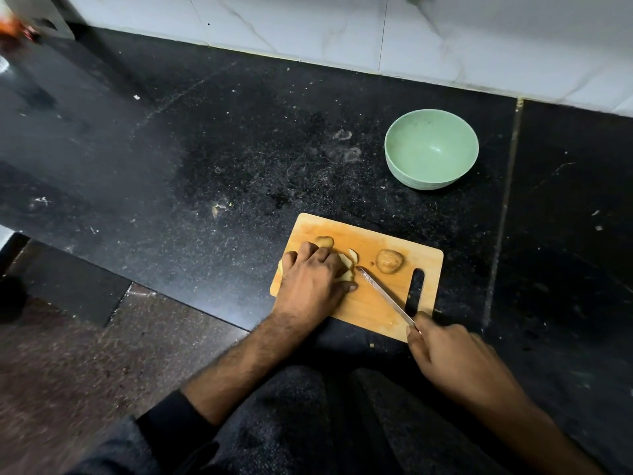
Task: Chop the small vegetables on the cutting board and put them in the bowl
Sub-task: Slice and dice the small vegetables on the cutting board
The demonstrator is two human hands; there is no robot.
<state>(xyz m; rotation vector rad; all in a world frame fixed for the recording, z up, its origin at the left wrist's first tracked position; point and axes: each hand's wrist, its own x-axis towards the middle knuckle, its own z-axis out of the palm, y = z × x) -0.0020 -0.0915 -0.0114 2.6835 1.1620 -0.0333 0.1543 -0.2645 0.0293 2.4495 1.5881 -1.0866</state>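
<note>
Chopping is under way but far from done; the left hand [313, 281] presses its curled fingers on a partly sliced vegetable [346, 269] on the cutting board [373, 310], while the right hand [452, 361] grips the knife [385, 294], its tip beside the slices. One whole vegetable [389, 261] and another piece [324, 241] wait uncut on the board; the green bowl [431, 154], well apart beyond it, holds nothing yet.

The left hand [313, 281] lies palm down, fingers curled over at the knuckles and pressing downward, thumb stretched out flat toward the right. Its forearm is bare, running back to a dark sleeve [171, 419] pushed up near the elbow. The right hand [452, 358] sits lower and nearer the body, fingers wrapped in a closed grip, the knuckles facing up, its bare forearm angling away to the lower right.
</note>
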